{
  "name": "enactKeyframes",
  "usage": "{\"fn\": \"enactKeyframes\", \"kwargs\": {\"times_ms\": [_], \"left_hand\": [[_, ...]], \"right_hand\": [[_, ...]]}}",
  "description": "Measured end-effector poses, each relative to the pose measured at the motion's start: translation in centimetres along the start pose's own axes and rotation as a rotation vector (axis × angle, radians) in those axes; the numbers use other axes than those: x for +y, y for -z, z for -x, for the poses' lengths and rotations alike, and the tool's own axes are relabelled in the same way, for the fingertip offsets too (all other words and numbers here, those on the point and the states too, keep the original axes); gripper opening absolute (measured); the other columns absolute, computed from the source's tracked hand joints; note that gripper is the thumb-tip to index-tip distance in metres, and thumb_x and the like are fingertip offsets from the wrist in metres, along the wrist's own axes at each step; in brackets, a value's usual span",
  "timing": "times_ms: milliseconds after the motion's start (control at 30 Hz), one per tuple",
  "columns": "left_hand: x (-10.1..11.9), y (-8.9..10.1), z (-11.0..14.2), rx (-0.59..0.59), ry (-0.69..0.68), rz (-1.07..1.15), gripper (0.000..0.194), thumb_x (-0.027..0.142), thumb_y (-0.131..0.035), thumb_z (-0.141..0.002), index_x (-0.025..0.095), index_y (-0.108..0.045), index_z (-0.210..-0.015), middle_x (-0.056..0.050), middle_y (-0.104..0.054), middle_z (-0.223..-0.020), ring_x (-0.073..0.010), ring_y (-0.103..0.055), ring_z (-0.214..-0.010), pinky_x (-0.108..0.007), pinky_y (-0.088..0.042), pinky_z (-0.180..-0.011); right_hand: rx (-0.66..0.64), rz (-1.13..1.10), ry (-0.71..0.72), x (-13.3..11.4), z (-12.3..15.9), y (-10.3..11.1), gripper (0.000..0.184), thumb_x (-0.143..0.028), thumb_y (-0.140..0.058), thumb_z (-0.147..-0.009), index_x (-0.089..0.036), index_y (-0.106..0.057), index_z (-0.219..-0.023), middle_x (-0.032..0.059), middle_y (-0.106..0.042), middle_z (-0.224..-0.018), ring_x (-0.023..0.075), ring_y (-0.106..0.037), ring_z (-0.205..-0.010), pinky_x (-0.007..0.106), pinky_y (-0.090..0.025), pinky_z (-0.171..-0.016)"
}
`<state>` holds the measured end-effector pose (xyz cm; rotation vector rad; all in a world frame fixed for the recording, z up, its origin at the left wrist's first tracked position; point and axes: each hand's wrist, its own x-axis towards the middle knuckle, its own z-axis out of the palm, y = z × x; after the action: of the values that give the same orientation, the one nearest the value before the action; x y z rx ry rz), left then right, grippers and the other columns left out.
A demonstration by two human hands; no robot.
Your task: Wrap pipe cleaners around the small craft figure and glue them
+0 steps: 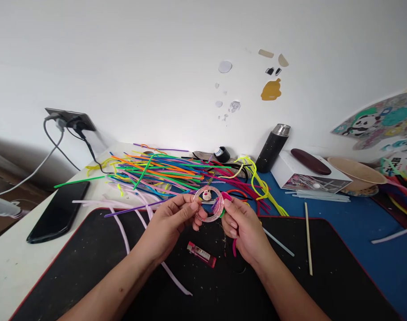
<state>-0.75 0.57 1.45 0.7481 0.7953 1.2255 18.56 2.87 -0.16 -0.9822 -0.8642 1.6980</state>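
Thumb and fingers of my left hand [172,225] are closed on the left edge of a clear plastic ring [206,219], perhaps a narrow roll of tape. My right hand [243,223] pinches a bright pink pipe cleaner piece [226,196] with some green and purple by it, right at the ring's right side. Whether the piece touches the ring I cannot tell. A small white shape with red [206,195] shows through the ring. Below my hands, a pink lighter [201,254] lies on the black mat [150,290].
Many coloured pipe cleaners [163,171] are heaped behind my hands. Pale pink strips [177,280] cross the mat. A phone [58,211] lies at left; a wooden stick [308,238] lies at right. A black flask [273,147], a white box [286,171] and a bowl [357,174] stand behind.
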Motion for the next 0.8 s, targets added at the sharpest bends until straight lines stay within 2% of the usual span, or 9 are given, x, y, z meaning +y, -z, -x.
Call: {"fn": "enactKeyframes", "kwargs": {"times_ms": [367, 800], "left_hand": [[-0.22, 0.09, -0.1, -0.006, -0.001, -0.003, 0.025, 0.036, -0.088, -0.086, 0.014, -0.078, -0.084, -0.006, -0.075, -0.079, -0.0129, -0.064, -0.066, -0.023, -0.052, -0.063], [-0.13, -0.07, -0.34, 0.025, 0.12, 0.111, 0.027, 0.031, -0.095, -0.075, 0.011, -0.081, -0.087, -0.008, -0.077, -0.076, -0.0135, -0.065, -0.062, -0.022, -0.053, -0.058]], "right_hand": [[0.003, 0.008, 0.001, -0.2, 0.09, -0.2, 0.051, -0.055, -0.093, -0.076, -0.021, -0.054, -0.079, -0.0129, -0.036, -0.05, 0.0035, -0.027, -0.04, 0.022, -0.012, -0.044], [0.011, 0.009, -0.01, -0.3, 0.21, -0.24, 0.05, -0.057, -0.092, -0.076, -0.021, -0.058, -0.082, -0.0129, -0.036, -0.051, 0.0035, -0.027, -0.041, 0.02, -0.012, -0.043]]}}
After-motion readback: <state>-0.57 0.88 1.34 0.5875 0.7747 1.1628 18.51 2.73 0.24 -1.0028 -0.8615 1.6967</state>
